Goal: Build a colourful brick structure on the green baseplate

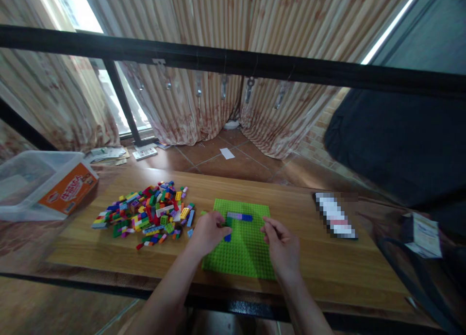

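Observation:
A green studded baseplate (247,257) lies between my hands. Near its top runs a row of joined bricks, with a lilac brick (235,215) at the left and a blue brick (247,218) at the right. Below the row's left end are a dark green brick (229,222) and another blue brick (227,238). My left hand (208,234) is curled over the plate's left edge, its thumb at these lower bricks; what its fingers grip is hidden. Over the right edge, my right hand (283,245) pinches its fingertips together; anything between them is too small to make out.
A heap of mixed bricks (153,213) covers the left of the wooden table (313,267). Beyond it stands a clear plastic bin (29,179) with an orange label. A phone (337,216) lies to the right. A black bar (225,58) crosses above the table's far side.

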`<control>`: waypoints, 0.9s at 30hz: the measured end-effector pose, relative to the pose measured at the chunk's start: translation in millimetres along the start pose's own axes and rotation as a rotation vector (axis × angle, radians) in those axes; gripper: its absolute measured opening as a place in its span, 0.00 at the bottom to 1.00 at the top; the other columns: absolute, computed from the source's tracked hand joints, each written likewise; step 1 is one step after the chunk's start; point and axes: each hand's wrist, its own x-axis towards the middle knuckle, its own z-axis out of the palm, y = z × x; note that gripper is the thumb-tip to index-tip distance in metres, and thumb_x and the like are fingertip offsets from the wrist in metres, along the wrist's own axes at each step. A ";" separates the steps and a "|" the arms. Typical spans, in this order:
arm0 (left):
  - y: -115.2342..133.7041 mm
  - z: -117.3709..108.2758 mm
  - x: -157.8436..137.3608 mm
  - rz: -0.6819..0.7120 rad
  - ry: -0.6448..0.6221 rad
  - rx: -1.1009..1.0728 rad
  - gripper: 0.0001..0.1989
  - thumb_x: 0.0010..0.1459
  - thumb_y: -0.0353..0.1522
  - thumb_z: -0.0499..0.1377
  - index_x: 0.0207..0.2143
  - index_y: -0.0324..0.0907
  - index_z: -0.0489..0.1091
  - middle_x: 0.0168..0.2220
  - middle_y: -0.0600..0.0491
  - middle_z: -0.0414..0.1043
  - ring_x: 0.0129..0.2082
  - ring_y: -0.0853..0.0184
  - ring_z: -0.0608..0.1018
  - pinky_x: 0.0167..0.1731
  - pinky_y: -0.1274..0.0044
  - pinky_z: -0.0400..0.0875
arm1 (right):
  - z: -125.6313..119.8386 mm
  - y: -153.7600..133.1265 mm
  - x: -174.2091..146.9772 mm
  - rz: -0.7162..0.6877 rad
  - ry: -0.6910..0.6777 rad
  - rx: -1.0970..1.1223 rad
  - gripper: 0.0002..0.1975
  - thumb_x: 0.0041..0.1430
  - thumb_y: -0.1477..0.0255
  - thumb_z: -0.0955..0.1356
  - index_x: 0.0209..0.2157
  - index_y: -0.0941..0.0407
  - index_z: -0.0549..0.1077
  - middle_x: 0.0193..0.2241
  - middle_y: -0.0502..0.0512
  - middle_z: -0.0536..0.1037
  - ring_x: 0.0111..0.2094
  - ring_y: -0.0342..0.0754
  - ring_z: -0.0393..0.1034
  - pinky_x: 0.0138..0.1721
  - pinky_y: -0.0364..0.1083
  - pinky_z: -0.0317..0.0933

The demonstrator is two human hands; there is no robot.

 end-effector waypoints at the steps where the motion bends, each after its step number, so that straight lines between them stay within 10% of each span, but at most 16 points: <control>1: 1.7 1.1 -0.6 -0.008 0.006 0.023 0.07 0.45 0.30 0.65 0.30 0.39 0.72 0.23 0.57 0.71 0.24 0.70 0.72 0.25 0.80 0.60 | 0.7 0.0 -0.5 0.005 -0.005 0.008 0.19 0.53 0.59 0.67 0.39 0.57 0.78 0.25 0.53 0.77 0.24 0.45 0.68 0.26 0.44 0.63; 18: -7.3 12.9 -7.0 0.051 0.075 0.136 0.05 0.47 0.32 0.64 0.28 0.41 0.71 0.25 0.55 0.72 0.27 0.68 0.73 0.27 0.78 0.60 | 7.0 3.1 1.4 -0.062 -0.048 -0.132 0.21 0.56 0.58 0.63 0.42 0.58 0.77 0.28 0.56 0.78 0.26 0.48 0.70 0.30 0.47 0.65; 27: 4.4 5.0 -18.6 0.073 0.031 0.177 0.10 0.57 0.37 0.56 0.35 0.42 0.74 0.31 0.49 0.77 0.32 0.63 0.77 0.32 0.76 0.66 | 23.5 18.3 13.2 -0.634 -0.236 -0.724 0.22 0.63 0.62 0.58 0.51 0.58 0.71 0.54 0.65 0.70 0.57 0.58 0.61 0.56 0.60 0.56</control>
